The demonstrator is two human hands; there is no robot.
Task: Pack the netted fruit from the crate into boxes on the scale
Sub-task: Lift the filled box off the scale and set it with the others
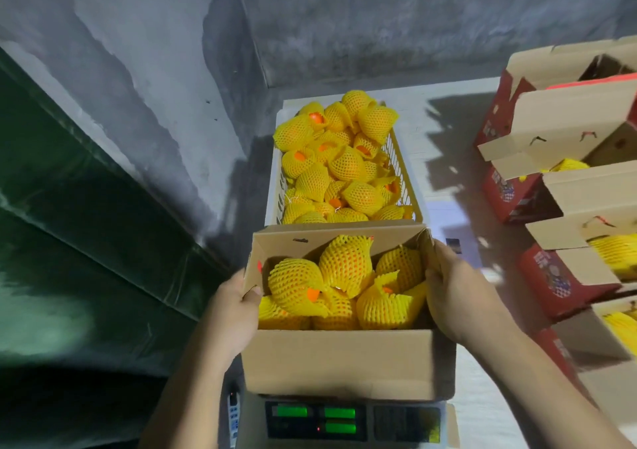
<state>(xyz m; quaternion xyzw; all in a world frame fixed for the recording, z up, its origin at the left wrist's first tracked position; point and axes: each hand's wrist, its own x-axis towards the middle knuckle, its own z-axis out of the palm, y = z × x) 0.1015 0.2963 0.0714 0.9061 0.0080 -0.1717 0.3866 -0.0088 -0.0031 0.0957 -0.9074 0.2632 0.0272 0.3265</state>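
pale floor [455, 128], lit from the right, shadowed at 9 o'clock. directly on it: white slatted crate [401, 169] at 12 o'clock, heaped with netted fruit; digital scale [348, 421] at 6 o'clock, green display lit, bearing one open cardboard box [344, 362]; row of red-printed cartons [551, 279] from 2 to 4 o'clock, flaps open. a small dark item at 3 o'clock, possibly a phone [453, 245].
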